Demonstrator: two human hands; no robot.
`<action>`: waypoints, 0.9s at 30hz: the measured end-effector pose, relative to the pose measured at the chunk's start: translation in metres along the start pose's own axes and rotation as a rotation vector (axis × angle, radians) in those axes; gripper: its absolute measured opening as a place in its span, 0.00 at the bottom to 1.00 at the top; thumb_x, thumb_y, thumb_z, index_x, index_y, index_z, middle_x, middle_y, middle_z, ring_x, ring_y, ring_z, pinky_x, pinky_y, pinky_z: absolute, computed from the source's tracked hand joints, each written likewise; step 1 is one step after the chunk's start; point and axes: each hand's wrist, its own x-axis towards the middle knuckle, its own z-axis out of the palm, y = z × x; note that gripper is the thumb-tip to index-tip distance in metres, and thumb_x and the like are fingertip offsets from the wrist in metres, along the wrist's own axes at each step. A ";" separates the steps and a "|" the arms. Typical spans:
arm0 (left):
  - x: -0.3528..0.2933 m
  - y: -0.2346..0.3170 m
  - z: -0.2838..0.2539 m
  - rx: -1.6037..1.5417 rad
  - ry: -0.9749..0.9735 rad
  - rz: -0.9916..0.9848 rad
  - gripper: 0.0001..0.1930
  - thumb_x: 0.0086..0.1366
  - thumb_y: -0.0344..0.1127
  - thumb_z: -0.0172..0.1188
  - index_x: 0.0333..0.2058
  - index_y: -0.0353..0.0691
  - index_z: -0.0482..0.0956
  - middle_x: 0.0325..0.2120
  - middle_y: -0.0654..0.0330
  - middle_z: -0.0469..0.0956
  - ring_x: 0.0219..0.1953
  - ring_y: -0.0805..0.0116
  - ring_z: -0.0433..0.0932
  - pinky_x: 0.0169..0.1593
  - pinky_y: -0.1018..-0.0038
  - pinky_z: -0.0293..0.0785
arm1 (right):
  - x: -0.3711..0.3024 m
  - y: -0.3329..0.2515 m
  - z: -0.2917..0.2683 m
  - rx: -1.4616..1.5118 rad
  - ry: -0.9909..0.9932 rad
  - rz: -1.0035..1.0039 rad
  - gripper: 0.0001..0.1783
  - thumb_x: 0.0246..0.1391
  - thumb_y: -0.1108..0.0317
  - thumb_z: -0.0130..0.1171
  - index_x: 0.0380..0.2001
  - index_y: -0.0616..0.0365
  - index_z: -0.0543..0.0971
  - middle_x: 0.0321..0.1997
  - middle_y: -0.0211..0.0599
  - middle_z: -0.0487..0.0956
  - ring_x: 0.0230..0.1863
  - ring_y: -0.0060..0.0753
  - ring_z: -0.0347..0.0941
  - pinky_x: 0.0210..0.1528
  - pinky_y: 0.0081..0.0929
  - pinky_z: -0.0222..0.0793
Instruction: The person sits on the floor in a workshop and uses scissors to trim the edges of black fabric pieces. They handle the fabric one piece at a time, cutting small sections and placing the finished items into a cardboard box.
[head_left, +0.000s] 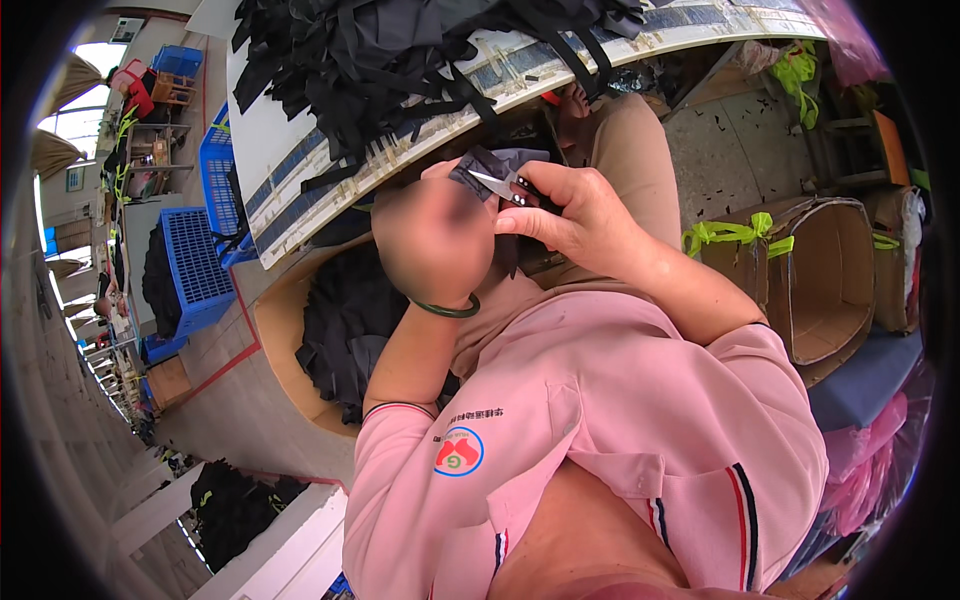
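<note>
Here, I am seeing both hands raised close together in front of the chest, just below the edge of the white desk [270, 140]. The left hand [432, 240] is blurred in my view, so I cannot tell its grip for certain, though it seems to be pinching the small piece of dark fabric [490, 165] that is sticking up between the two hands. The right hand [575, 215] is clenching around a small pair of thread snips [505, 187], whose pale blades are pointing left and lying against the fabric. A green bangle [450, 310] is sitting on the left wrist. On the desk above, a heap of black fabric strips [400, 50] is spilling over the edge. Below the left hand, a cardboard box [275, 340] is holding more black cloth [345, 330]. Blue plastic crates [195, 265] are standing on the floor to the left, and an open cardboard box with yellow-green straps [820, 290] is sitting to the right.
</note>
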 end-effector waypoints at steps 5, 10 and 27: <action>0.001 0.002 0.002 0.008 0.006 -0.003 0.08 0.49 0.19 0.64 0.29 0.32 0.76 0.35 0.53 0.79 0.39 0.63 0.76 0.46 0.71 0.70 | -0.003 -0.001 -0.002 0.008 -0.015 0.057 0.19 0.53 0.55 0.63 0.28 0.63 0.74 0.15 0.27 0.67 0.17 0.14 0.61 0.18 0.20 0.58; 0.000 0.001 0.001 0.020 -0.020 0.015 0.08 0.48 0.20 0.65 0.29 0.33 0.76 0.35 0.54 0.79 0.38 0.63 0.76 0.45 0.70 0.70 | -0.004 -0.003 -0.004 0.001 -0.026 0.057 0.19 0.54 0.56 0.63 0.29 0.64 0.75 0.16 0.28 0.67 0.17 0.15 0.60 0.18 0.20 0.58; 0.011 0.017 -0.009 -0.115 -0.181 -0.163 0.07 0.50 0.16 0.61 0.29 0.31 0.76 0.36 0.54 0.79 0.37 0.67 0.76 0.45 0.73 0.70 | -0.005 -0.011 -0.025 0.109 -0.129 0.276 0.23 0.52 0.52 0.64 0.23 0.64 0.75 0.13 0.29 0.64 0.19 0.19 0.56 0.20 0.25 0.56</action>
